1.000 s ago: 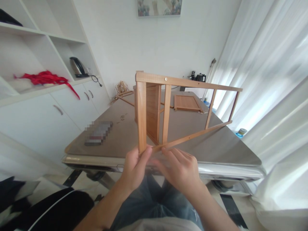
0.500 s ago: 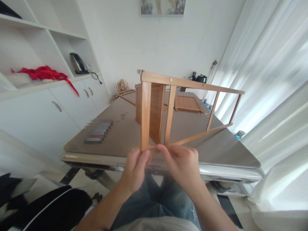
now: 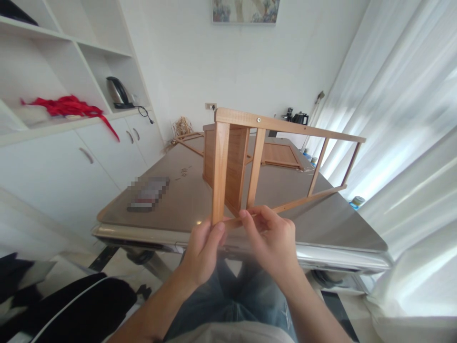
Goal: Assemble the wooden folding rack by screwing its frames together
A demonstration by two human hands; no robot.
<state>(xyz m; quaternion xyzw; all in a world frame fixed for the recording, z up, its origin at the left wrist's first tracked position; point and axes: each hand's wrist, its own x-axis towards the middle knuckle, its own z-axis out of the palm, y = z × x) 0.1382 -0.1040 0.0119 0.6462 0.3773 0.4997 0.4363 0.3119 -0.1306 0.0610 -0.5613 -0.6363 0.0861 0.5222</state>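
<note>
A light wooden frame [image 3: 271, 125] of posts and rails stands on edge on the brown table [image 3: 171, 200], with a slatted panel inside it. My left hand [image 3: 203, 250] is closed around the foot of the nearest upright post. My right hand [image 3: 270, 238] pinches the thin bottom rail just right of that post, fingers curled around it. Both hands are at the table's near edge, over my lap.
A second wooden panel [image 3: 280, 155] lies flat at the far end of the table. A blurred flat object [image 3: 149, 194] and small loose bits [image 3: 184, 170] lie on the left. White cabinets with a kettle [image 3: 117, 93] and red cloth [image 3: 69, 105] are left; curtains are right.
My right hand has slid left along the bottom rail and curled into a pinch beside the post. The left hand stays on the post. The view has shifted slightly.
</note>
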